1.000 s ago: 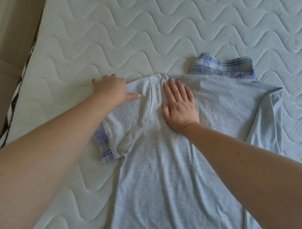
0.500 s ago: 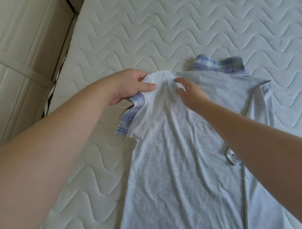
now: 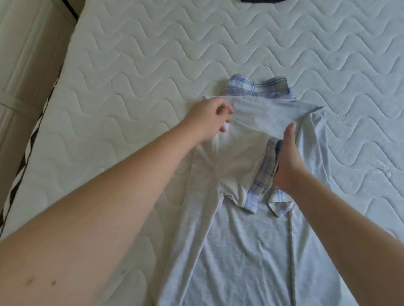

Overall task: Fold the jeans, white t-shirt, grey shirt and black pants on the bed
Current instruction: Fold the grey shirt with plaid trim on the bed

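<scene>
The grey shirt lies flat on the white quilted mattress, its plaid collar at the far end. Its left side is folded inward, so the sleeve with a plaid cuff rests across the chest. My left hand pinches the fabric at the folded left shoulder edge. My right hand rests on the chest beside the plaid cuff, thumb up, fingers tucked under the sleeve edge. The right sleeve is folded in too. At the top edge a dark garment just shows.
The mattress's left edge runs diagonally, with a pale wooden panel beyond it. Open mattress surrounds the shirt on the left, far and right sides.
My left hand has carried the left shoulder and sleeve inward over the chest. My right hand has moved down and right to the plaid cuff. The view has tilted up.
</scene>
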### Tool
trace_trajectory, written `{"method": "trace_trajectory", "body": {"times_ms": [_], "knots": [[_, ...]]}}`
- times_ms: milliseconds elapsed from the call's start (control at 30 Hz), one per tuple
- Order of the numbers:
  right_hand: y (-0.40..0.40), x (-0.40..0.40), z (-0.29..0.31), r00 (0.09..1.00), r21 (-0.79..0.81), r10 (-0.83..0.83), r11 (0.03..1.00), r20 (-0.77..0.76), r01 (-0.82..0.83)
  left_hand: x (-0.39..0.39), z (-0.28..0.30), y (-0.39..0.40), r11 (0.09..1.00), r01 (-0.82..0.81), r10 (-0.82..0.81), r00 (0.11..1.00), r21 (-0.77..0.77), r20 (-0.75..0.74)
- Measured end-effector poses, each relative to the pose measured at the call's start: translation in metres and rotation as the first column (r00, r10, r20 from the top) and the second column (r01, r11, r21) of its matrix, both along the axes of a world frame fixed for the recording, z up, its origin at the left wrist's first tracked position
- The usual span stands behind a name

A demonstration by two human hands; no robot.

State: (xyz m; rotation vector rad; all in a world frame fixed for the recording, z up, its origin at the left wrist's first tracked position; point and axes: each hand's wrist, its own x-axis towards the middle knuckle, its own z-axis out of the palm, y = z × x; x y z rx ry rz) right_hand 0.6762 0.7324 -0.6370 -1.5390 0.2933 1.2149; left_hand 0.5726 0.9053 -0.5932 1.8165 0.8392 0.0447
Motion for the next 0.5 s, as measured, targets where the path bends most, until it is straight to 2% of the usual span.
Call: {"method": "trace_trajectory", "body": {"times_ms": [100, 167, 233, 267, 367, 433, 500], "knots": [[-0.009, -0.01, -0.005, 0.932, -0.143, 0.238, 0.968, 0.272, -0.205, -0.013, -0.025, 0.032, 0.936, 0.078, -0.038, 0.992, 0.344, -0.121], [-0.013, -0.015, -0.014, 0.842, -0.25, 0.346, 0.932, 0.414, -0.261, -0.014, -0.039, 0.051, 0.859, 0.226, -0.118, 0.961, 0.459, -0.252], [-0.014, -0.019, -0.016, 0.742, -0.393, 0.456, 0.876, 0.492, -0.279, -0.008, -0.05, 0.064, 0.795, 0.367, -0.214, 0.915, 0.483, -0.343], [-0.015, -0.019, -0.017, 0.713, -0.413, 0.473, 0.868, 0.518, -0.275, -0.003, -0.053, 0.068, 0.769, 0.421, -0.259, 0.893, 0.481, -0.367], [-0.02, -0.017, -0.008, 0.708, -0.317, 0.39, 0.917, 0.589, -0.241, 0.013, -0.06, 0.077, 0.698, 0.557, -0.392, 0.823, 0.45, -0.411], [-0.025, -0.012, 0.0, 0.684, -0.28, 0.384, 0.923, 0.62, -0.264, 0.023, -0.06, 0.082, 0.639, 0.661, -0.482, 0.743, 0.394, -0.464], [-0.029, -0.005, 0.004, 0.661, -0.277, 0.392, 0.92, 0.639, -0.278, 0.032, -0.062, 0.087, 0.596, 0.713, -0.506, 0.691, 0.37, -0.516]]}}
